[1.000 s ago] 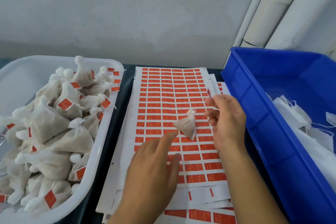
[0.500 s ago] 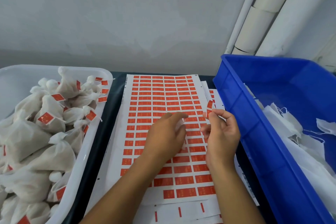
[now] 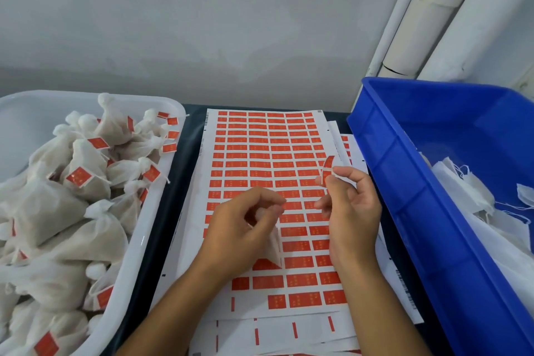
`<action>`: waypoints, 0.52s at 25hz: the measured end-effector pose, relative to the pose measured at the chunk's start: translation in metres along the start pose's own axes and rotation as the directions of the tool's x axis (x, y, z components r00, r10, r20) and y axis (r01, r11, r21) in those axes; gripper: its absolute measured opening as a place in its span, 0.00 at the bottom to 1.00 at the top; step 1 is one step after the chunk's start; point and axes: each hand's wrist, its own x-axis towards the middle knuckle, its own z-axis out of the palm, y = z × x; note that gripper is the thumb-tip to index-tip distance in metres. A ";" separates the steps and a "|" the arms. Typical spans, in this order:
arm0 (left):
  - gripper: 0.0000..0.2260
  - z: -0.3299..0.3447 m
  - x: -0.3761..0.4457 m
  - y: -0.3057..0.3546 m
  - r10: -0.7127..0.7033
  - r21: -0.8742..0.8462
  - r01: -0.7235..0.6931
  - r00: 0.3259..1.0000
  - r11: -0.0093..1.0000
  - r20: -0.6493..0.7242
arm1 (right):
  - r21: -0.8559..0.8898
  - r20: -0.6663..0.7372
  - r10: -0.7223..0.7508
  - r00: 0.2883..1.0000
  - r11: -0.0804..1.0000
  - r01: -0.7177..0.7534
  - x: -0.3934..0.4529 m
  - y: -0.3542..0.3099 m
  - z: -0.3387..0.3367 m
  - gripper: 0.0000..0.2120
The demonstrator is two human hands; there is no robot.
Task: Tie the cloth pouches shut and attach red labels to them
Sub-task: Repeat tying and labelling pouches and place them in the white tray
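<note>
Above the label sheet (image 3: 268, 170), the left hand (image 3: 242, 228) is now gripping the pouch (image 3: 271, 243); at three o'clock, the right hand (image 3: 349, 211) is pinching a peeled label (image 3: 328, 167), ready for attaching.

Bright, even, soft-shadowed light; wide-angle bending at edges; slight overall softness, fingers faintly blurred.

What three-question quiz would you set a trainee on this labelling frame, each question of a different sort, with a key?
1. True or false: the right hand pinches a peeled red label.
2. Which container holds the pouches that already carry labels? A) the white tub B) the blue bin C) neither
3. Fill in: the left hand holds a small cloth pouch above the ______.

Key
1. True; the label stands up from the fingertips.
2. A; the blue bin holds white cloth without labels.
3. Label sheet, lying between tub and bin.
</note>
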 end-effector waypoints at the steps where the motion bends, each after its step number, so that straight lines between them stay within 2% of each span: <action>1: 0.05 -0.001 -0.001 0.000 -0.004 -0.008 0.004 1.000 1.000 -0.018 | -0.013 0.010 0.001 1.000 1.000 0.000 -0.001 0.000 0.000 0.06; 6: 0.05 -0.005 -0.003 0.004 0.026 -0.105 -0.034 0.997 0.994 -0.069 | -0.062 0.130 -0.057 0.990 0.996 0.065 -0.006 -0.005 0.005 0.04; 13: 0.08 -0.005 -0.003 0.003 -0.003 -0.197 -0.013 0.997 0.980 -0.081 | -0.098 0.357 -0.144 0.923 0.977 0.191 -0.012 -0.003 0.008 0.05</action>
